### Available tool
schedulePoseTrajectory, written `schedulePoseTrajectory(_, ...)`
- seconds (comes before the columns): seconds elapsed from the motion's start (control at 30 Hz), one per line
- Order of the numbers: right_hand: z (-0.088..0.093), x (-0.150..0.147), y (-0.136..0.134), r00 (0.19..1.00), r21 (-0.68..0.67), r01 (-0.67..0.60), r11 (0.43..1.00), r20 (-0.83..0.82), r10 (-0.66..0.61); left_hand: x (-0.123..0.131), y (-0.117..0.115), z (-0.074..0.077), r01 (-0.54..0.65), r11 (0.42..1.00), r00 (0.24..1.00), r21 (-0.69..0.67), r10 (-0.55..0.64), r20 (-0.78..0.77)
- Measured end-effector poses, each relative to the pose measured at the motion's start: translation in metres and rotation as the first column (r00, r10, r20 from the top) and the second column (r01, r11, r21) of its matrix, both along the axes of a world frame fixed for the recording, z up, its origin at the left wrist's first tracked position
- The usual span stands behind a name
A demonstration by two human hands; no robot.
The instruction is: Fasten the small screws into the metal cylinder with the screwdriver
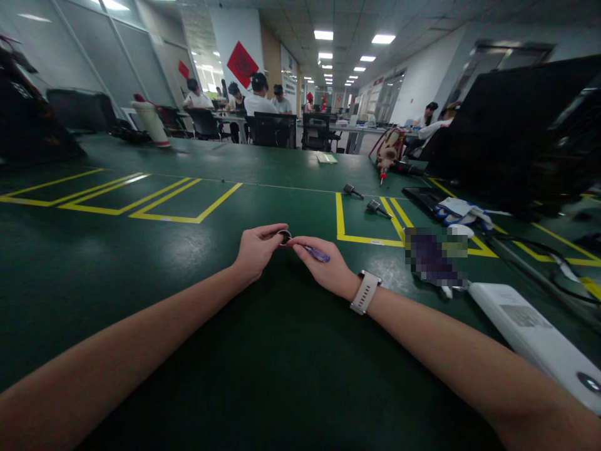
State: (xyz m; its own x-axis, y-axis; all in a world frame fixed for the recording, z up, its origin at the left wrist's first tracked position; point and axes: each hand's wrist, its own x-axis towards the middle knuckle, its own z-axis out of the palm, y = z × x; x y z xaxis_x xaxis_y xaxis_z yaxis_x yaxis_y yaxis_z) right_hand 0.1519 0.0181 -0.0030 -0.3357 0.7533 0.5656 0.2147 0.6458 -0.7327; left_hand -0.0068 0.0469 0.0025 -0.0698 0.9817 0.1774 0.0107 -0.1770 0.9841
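Near the middle of the view, my left hand pinches a small round dark part with a silvery rim; its exact kind is too small to make out. My right hand, with a pale watch strap at the wrist, grips a small screwdriver with a see-through purple handle. The screwdriver's front end points left at the round part, and fingers hide its tip. Both hands are close together just above the green table.
Two small dark metal pieces, one nearer and one farther, lie by yellow tape at the right. Beyond them are gloves, a white power bank-like box, cables and a black monitor. A cup stands far left; people sit behind.
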Motion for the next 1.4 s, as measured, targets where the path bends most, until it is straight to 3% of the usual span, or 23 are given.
schedulePoseTrajectory(0.17, -0.004, -0.002, 0.002, 0.999, 0.047, 0.032, 0.998, 0.000, -0.032, 0.000, 0.000, 0.000, 0.009, 1.000, 1.000, 0.012, -0.009, -0.008)
schedulePoseTrajectory(0.3, -0.001, -0.002, 0.000, 0.999, -0.008, 0.021, 1.000, -0.034, -0.021, -0.001, 0.001, -0.001, 0.014, 0.999, 0.999, 0.036, -0.013, -0.035)
schedulePoseTrajectory(0.4, 0.002, 0.000, 0.000, 0.981, -0.166, -0.013, 0.986, -0.194, -0.019, -0.002, 0.003, -0.002, 0.017, 0.999, 1.000, 0.034, -0.016, -0.024)
schedulePoseTrajectory(0.5, 0.002, 0.003, 0.004, 0.926, -0.380, -0.125, 0.917, -0.377, -0.030, -0.003, 0.005, -0.003, -0.003, 1.000, 1.000, 0.019, 0.003, 0.028)
schedulePoseTrajectory(0.6, 0.001, 0.004, 0.009, 0.903, -0.514, -0.200, 0.834, -0.426, -0.046, -0.003, 0.007, -0.004, -0.021, 0.999, 0.997, 0.030, 0.019, 0.077)
schedulePoseTrajectory(0.67, -0.001, 0.003, 0.011, 0.910, -0.544, -0.204, 0.814, -0.412, -0.047, -0.003, 0.008, -0.004, -0.010, 0.999, 0.994, 0.038, 0.005, 0.112)
schedulePoseTrajectory(0.93, -0.003, 0.002, 0.011, 0.939, -0.529, -0.168, 0.832, -0.342, -0.028, -0.003, 0.008, -0.003, 0.050, 0.998, 0.969, 0.048, -0.060, 0.239)
schedulePoseTrajectory(1.17, 0.001, 0.002, 0.006, 0.983, -0.457, -0.018, 0.889, -0.169, -0.067, -0.002, 0.008, 0.002, 0.121, 0.993, 0.926, 0.010, -0.117, 0.358)
schedulePoseTrajectory(1.4, 0.000, 0.000, 0.002, 0.993, -0.377, 0.034, 0.926, -0.093, -0.074, -0.001, 0.006, 0.005, 0.153, 0.988, 0.917, -0.027, -0.132, 0.376)
